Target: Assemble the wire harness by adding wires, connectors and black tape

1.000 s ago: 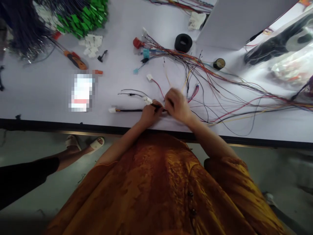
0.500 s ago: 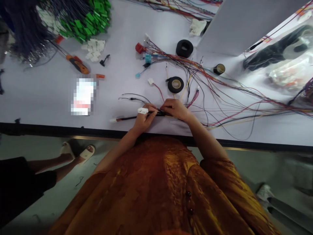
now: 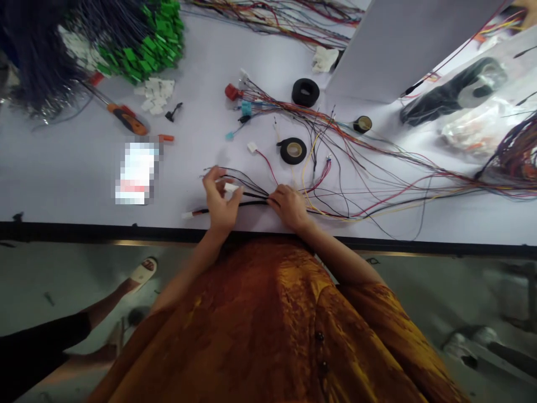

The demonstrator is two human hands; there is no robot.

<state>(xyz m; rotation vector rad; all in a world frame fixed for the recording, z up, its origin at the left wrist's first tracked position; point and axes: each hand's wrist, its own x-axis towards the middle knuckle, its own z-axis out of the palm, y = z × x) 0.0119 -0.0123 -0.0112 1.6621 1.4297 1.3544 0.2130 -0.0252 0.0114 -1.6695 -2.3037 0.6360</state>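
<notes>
While R fingers [image 3: 277, 196] pinch blk wires [image 3: 254, 195], L fingers [image 3: 212, 180] clamped on wht connector [image 3: 230, 188], phone screen [image 3: 136, 172] blurred

The one view looks from the person's head, forward and steeply down, over the shirt [image 3: 251, 336] that fills the lower middle. It sits near above the desk [image 3: 201, 106], whose front edge crosses the whole frame, with the left hand [image 3: 221, 207] and right hand [image 3: 290, 207] close to the center. The wide angle also takes in floor [image 3: 403, 296] on both sides of the body.
</notes>
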